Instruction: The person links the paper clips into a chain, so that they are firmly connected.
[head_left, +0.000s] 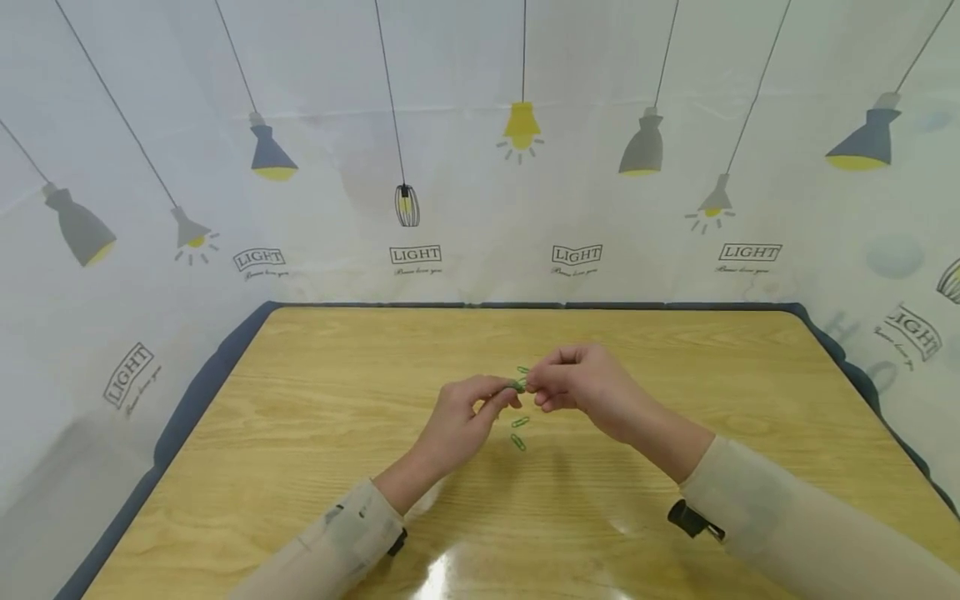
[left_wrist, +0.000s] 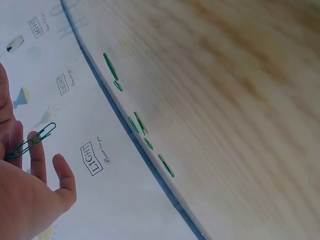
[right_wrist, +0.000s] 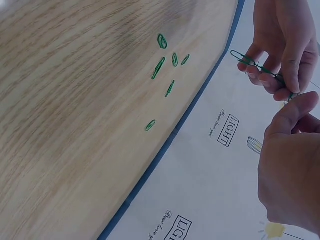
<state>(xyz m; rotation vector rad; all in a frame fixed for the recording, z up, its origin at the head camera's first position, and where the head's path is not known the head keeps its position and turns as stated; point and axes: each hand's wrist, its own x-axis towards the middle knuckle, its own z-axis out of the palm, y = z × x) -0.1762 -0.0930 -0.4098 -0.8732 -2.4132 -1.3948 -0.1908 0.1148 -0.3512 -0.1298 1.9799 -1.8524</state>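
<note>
Over the middle of the table my left hand [head_left: 461,421] pinches a short chain of linked green paper clips [right_wrist: 243,58] between thumb and forefinger. In the right wrist view the chain's free end sticks out across the left hand's other fingers. My right hand [head_left: 592,387] meets it, its thumb and forefinger pinching at a green paper clip [right_wrist: 291,97] at the chain's near end; the fingertips hide most of this clip. In the left wrist view the chain [left_wrist: 37,140] shows against the spread left fingers.
Several loose green paper clips lie scattered on the wooden table [head_left: 337,417], among them one clip [head_left: 521,422] and another clip [head_left: 518,442] below the hands. A dark blue edge [head_left: 225,354] borders the table, with a lamp-printed white sheet [head_left: 465,75] behind.
</note>
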